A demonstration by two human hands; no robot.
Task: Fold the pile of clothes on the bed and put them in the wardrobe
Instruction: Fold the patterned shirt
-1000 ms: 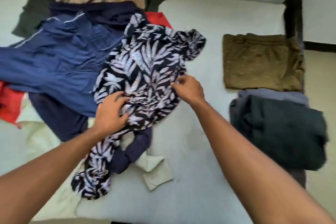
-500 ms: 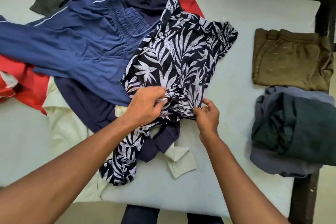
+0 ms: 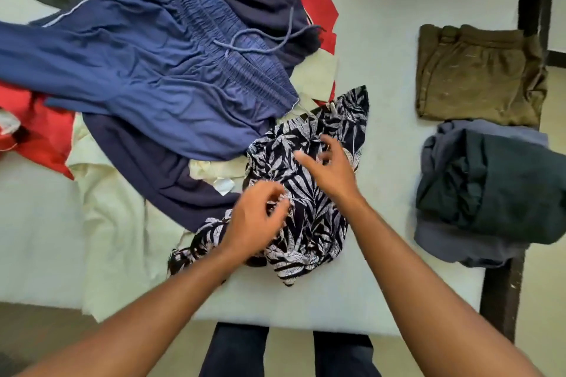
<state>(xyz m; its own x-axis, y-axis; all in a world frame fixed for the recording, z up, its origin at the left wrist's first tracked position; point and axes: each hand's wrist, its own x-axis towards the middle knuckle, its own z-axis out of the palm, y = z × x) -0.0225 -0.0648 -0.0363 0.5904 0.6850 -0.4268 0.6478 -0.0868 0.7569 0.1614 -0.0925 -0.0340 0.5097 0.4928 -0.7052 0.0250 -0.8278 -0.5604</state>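
Cloth across much of the bed (image 3: 376, 40): leaf-print garment (image 3: 309, 193), dark with pale fronds, bunched near the front edge of the mattress, its far corner just beside the heap of unfolded clothes. Low over its near-left part, left hand (image 3: 257, 217), fingers curled down against the fabric, blurred; impossible to tell whether pinching the cloth or only touching it. Over the garment's middle, right hand (image 3: 332, 171), fingers spread and loosely bent, gripping nothing. In the heap to the left: blue drawstring trousers (image 3: 147, 70) spread on top, waistband toward the leaf print, cord loose; navy garment (image 3: 159, 174) beneath them; cream cloth (image 3: 116, 223) underneath, hanging over the front edge; red cloth (image 3: 46, 138) at far left. On the right side of the mattress, well apart from the heap, olive-brown folded garment (image 3: 477, 76) lying flat, and just beside it, nearer, dark green folded garment (image 3: 505, 187) on top of grey-blue folded garment (image 3: 459, 242). Dark bed frame (image 3: 502, 294) along the right edge.
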